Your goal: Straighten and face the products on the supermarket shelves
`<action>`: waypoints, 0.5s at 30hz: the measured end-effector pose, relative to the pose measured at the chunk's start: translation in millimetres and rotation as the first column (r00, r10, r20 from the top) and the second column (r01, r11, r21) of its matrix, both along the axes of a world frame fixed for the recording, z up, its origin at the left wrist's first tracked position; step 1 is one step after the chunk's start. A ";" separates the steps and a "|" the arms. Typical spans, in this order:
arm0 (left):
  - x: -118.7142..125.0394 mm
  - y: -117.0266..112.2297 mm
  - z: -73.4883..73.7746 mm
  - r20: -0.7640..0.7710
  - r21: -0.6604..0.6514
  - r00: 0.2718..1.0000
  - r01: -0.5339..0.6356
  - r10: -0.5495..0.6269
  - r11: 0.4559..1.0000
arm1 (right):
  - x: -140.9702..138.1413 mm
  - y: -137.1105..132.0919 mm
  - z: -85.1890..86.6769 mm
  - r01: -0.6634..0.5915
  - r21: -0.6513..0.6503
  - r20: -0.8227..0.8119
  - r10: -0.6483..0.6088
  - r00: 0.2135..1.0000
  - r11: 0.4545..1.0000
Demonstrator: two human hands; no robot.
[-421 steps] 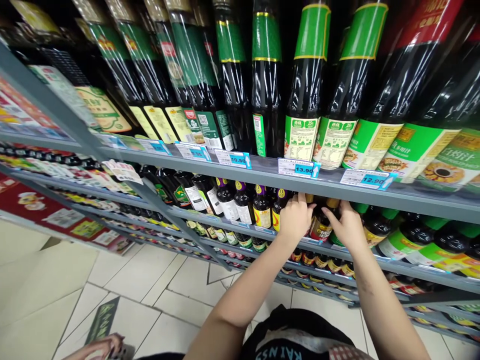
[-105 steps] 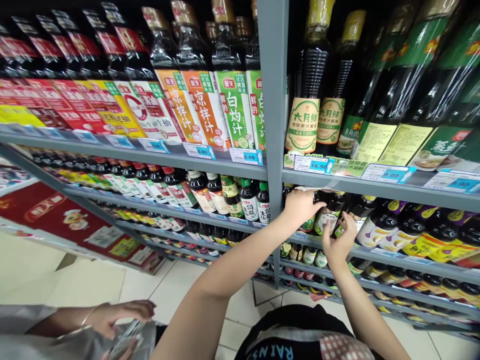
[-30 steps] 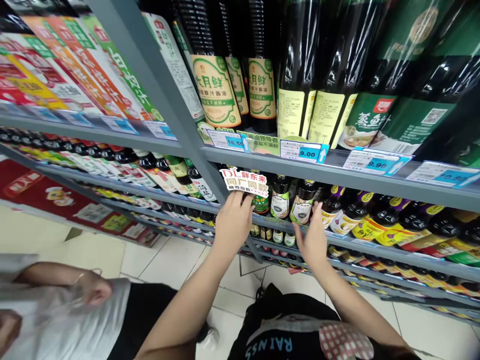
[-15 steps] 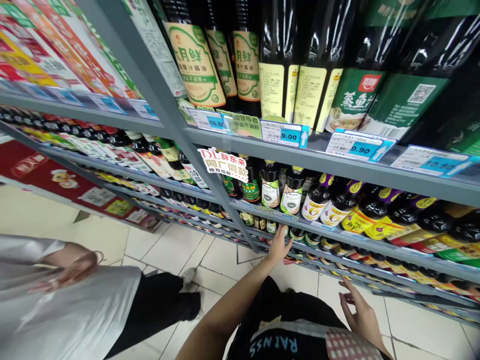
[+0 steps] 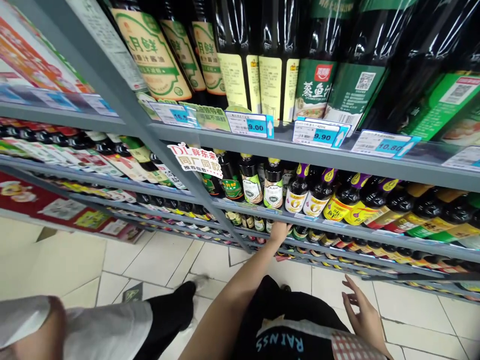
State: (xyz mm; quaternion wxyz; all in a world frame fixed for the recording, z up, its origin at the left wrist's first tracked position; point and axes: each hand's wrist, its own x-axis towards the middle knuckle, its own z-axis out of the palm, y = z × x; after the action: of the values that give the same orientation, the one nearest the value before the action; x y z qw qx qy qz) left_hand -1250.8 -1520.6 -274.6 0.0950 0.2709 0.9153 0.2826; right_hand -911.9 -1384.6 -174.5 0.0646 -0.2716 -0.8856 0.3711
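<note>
My left hand [image 5: 280, 231] reaches into the shelf below the one with the purple-capped bottles. Its fingers are hidden among the bottles and under the shelf edge, so a hold cannot be made out. Small dark bottles stand on both sides of it, among them a pale-labelled bottle [image 5: 259, 223] to the left and a green-labelled bottle [image 5: 300, 232] to the right. Directly above sits a soy sauce bottle [image 5: 273, 185] with a white and green label. My right hand [image 5: 360, 310] hangs over the floor, fingers spread and holding nothing.
Tall dark bottles [image 5: 244, 75] line the upper shelf behind price tags [image 5: 249, 124]. A grey upright post [image 5: 129, 117] divides the racks, with a white sign [image 5: 197, 160] next to it. On the left, a person in a light shirt [image 5: 108, 327] stands on the tiled floor [image 5: 150, 255].
My left hand has gone deeper into the lower shelf, and its fingers have dropped out of sight. The view has shifted right. My right hand stays spread in nearly the same place.
</note>
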 end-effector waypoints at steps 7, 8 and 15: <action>9.2 7.4 5.4 -0.021 -0.084 0.998 -0.064 0.063 0.994 | -26.7 -0.8 -10.0 -0.140 -0.024 -0.015 0.140 0.990 0.990; 10.7 7.1 7.4 -0.022 -0.090 0.997 -0.074 0.072 0.993 | -32.4 -0.8 -10.5 -0.151 -0.007 -0.015 0.151 0.988 0.988; 29.1 -60.3 12.0 0.023 -0.107 1.000 -0.005 0.007 0.994 | -60.4 0.2 -17.1 -0.238 0.031 -0.034 0.239 0.971 0.971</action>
State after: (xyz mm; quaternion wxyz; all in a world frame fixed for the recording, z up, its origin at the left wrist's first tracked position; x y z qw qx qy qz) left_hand -1221.8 -1580.9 -262.6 0.1192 0.2593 0.9287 0.2367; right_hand -972.3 -1384.4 -191.6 0.0397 -0.1555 -0.9154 0.3693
